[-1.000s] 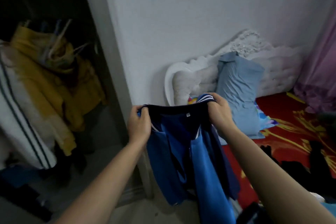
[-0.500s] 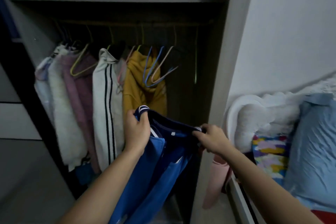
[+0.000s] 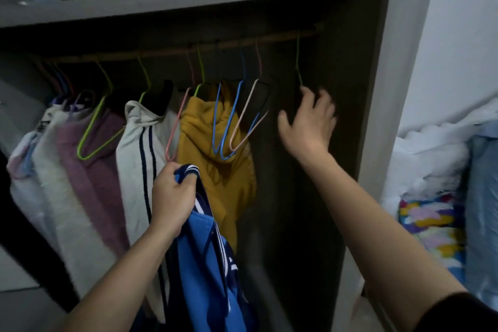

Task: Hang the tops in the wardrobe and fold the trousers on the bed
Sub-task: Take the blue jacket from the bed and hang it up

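Blue top (image 3: 204, 250) hangs low at six o'clock, just in front of the open wardrobe (image 3: 377, 89). It is bunched at its striped collar in the left hand (image 3: 172, 197), fingers clamped tight round the fabric. Big change here: half a second ago both hands stretched that neckline between them. Now the right hand (image 3: 307, 121) has let go and shot up to two o'clock, fingers spread and holding nothing, right at the foot of the far-right green hanger (image 3: 297, 62) on the rail (image 3: 161, 52). The blur hides whether they touch. The hands are well apart, then. I'd call this fetching a hanger, with the top not yet hung. The yellow hoodie (image 3: 215, 159) sits at twelve o'clock of the top, and the bedding (image 3: 431, 159) lies off at three.
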Tool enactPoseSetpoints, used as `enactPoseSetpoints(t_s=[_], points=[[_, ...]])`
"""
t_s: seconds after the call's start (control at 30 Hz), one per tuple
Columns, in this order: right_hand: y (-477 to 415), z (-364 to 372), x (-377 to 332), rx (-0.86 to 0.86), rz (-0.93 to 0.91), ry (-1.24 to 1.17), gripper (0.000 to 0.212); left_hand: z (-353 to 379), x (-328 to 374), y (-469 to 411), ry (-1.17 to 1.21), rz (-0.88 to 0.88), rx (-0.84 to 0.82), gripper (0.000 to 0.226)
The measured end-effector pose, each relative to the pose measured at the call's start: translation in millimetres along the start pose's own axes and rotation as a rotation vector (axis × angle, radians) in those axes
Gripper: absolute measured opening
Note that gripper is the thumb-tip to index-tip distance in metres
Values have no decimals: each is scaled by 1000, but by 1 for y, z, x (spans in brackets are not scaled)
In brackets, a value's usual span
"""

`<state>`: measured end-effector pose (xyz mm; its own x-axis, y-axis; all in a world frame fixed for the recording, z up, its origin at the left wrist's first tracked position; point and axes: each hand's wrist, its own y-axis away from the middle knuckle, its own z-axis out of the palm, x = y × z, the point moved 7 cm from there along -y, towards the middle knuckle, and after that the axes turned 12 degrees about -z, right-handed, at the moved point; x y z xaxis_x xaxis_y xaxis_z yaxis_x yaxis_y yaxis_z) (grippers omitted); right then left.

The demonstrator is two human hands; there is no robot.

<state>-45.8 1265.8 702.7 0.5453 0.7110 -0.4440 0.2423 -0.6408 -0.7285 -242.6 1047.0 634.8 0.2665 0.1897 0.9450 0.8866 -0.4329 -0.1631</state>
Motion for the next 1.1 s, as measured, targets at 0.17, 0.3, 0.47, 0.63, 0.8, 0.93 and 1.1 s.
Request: enactPoseSetpoints(t_s=[0.17,0.3,0.47,0.63,0.8,0.93,1.1], points=[[-19,32,35,-186,345,-120,42,11,-2,-17,-48,80,-90,9],[-25,27,23,-46,313,-183,26,17,-6,-34,-44,91,-211,8],[-14,10,-6,50,280,-236,22,17,-18,-49,-50,109,-345,11],[-27,-12,-31,127,288,-204,26,12,-26,-39,-28,94,-502,11],[-32,-12,-55,159,328,-142,33,-4,-34,-34,-42,90,-581,9],[-32,-5,-66,190,284,-126,34,-19,-40,-38,-45,101,-600,8],[-6,3,-76,244,215,-137,36,-25,-46,-54,-15,70,-566,5]])
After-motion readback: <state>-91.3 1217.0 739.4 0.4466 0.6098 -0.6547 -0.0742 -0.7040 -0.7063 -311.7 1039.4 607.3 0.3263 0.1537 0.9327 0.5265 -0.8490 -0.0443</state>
